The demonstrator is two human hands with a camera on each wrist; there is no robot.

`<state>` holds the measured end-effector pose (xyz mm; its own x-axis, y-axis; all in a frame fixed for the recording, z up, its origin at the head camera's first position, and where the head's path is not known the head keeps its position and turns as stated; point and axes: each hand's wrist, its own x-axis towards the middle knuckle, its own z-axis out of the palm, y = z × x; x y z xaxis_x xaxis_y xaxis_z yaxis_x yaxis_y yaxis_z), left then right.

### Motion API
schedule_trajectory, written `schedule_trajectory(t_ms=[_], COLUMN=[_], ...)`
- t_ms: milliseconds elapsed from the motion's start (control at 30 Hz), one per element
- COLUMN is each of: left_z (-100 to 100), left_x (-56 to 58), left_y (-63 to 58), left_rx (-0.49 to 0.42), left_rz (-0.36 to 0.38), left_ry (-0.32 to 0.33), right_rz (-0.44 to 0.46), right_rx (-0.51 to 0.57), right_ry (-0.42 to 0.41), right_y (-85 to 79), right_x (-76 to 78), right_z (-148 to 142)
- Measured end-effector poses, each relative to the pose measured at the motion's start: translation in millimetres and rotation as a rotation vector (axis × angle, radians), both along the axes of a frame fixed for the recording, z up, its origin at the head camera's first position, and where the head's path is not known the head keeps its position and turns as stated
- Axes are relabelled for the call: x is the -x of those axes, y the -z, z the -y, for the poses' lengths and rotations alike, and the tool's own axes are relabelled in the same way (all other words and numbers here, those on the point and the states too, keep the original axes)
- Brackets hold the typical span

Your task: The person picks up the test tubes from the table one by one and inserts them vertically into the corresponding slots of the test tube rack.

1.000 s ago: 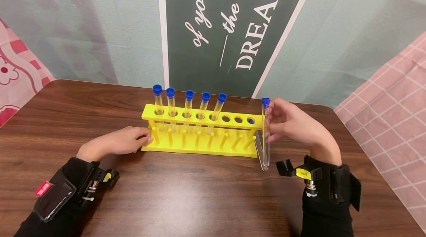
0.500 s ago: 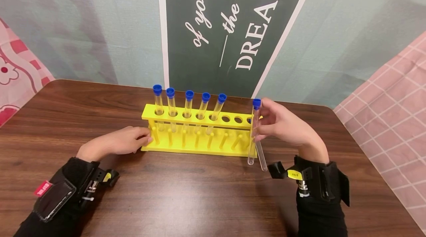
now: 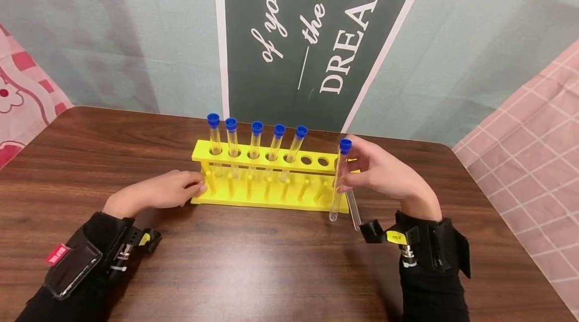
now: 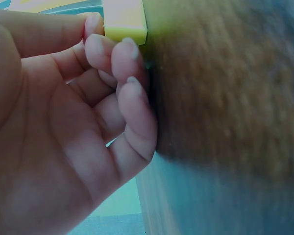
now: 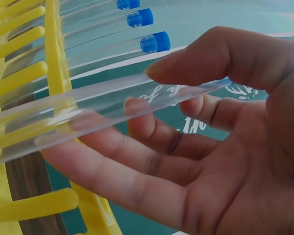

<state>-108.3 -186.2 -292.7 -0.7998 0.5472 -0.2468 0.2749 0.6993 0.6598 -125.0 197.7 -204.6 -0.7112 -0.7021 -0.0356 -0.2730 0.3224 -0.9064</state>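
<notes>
A yellow test tube rack [image 3: 271,202] stands on the brown table. My left hand [image 3: 158,192] grips the rack's left end low down; in the left wrist view, thumb and forefinger meet at its yellow corner [image 4: 123,22]. A clear test tube [image 3: 336,191] with a blue cap [image 3: 346,146] is held by my right hand [image 3: 384,171] in front of the rack's right end, slightly tilted. The right wrist view has thumb and fingers on opposite sides of that tube [image 5: 108,100]. Several blue-capped tubes [image 3: 255,142] stand in the rack's left holes.
Another clear tube [image 3: 354,210] lies at the rack's right end, its upper part hidden behind the rack and hand. Upright yellow pegs [image 3: 286,190] line the rack's base. A cloth backdrop [image 3: 181,35] with lettering hangs behind the table [image 3: 253,261].
My right hand has carried the tube leftward, from beside the rack's right end to in front of it. The left hand keeps its place on the rack.
</notes>
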Motion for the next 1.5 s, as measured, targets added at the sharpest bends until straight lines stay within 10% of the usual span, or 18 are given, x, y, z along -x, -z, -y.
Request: schedule_trajectory(t_ms=[433,1500], left_z=[0.5,-0.4], left_x=[0.4,0.8], left_y=[-0.3,-0.3], left_rx=[-0.001,0.006], left_rz=[-0.004,0.024], left_ry=[0.011,-0.011], right_rz=[-0.113,-0.103], right_rx=[0.068,0.113], right_ry=[-0.152,-0.145], right_y=[7.8,11.6], right_x=[6.3,6.2], right_z=[-0.5,7.1])
